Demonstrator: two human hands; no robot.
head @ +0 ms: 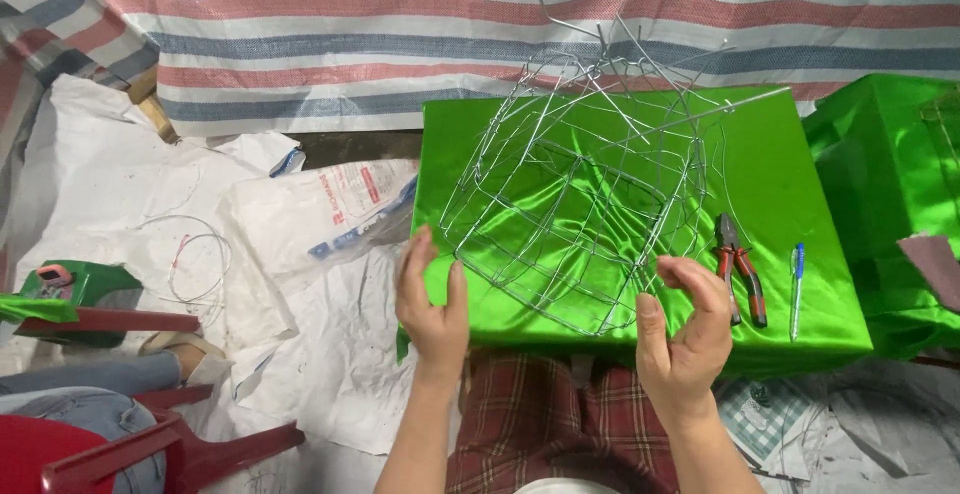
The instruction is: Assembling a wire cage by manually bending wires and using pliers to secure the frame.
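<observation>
Head view is showing both hands raised at the near edge of a worktop [790, 144] covered in shiny green cloth. A wire frame [570, 194], built from thin silver wire as a tilted cage of square cells, is resting on the green cloth near its middle, with loose wire ends sticking up at its far side. The left hand [430, 304] is standing upright at the near left corner of the frame, palm turned inward, fingers straight and spread; its grip is wide and is holding nothing. Whether its fingertips are touching the wire cannot be told. The right hand [685, 329] is sitting at the near right corner of the frame, its fingers curled over toward the thumb in a narrow grip; whether a wire is pinched inside cannot be told.

Red-handled pliers [738, 266] are lying on the cloth just right of the frame, and a blue pen [796, 289] is lying beside them, further right. White sacking [310, 214] is covering the floor to the left, with a loose wire coil [195, 264] lying on it. A striped tarpaulin [400, 24] is hanging behind the worktop. A red plastic chair [150, 444] is standing at lower left.
</observation>
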